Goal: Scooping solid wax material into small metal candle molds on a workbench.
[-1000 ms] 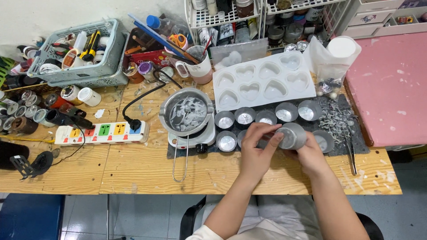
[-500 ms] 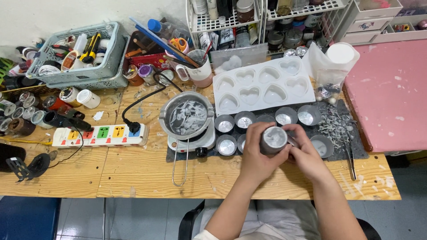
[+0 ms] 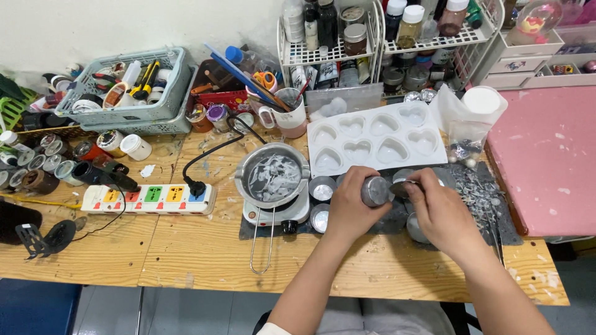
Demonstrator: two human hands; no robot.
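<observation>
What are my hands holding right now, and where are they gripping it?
The left hand grips a small metal tin around its side, tipped sideways. The right hand pinches a small metal tool at the tin's mouth.

I'm at a home candle-making workbench: scarred wooden table (image 3: 186, 254), white heart-shaped silicone mould (image 3: 375, 144), steel melting pot on a small hotplate (image 3: 272, 177), wire shelves of bottles (image 3: 347, 37).

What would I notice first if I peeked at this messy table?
First, the two hands in the middle: the left hand holds a small metal tin on its side, and the right hand is right against its open end. Just behind them lies a white tray of heart-shaped moulds. To the left, a metal pot with pale flakes sits on a little white hotplate.
</observation>
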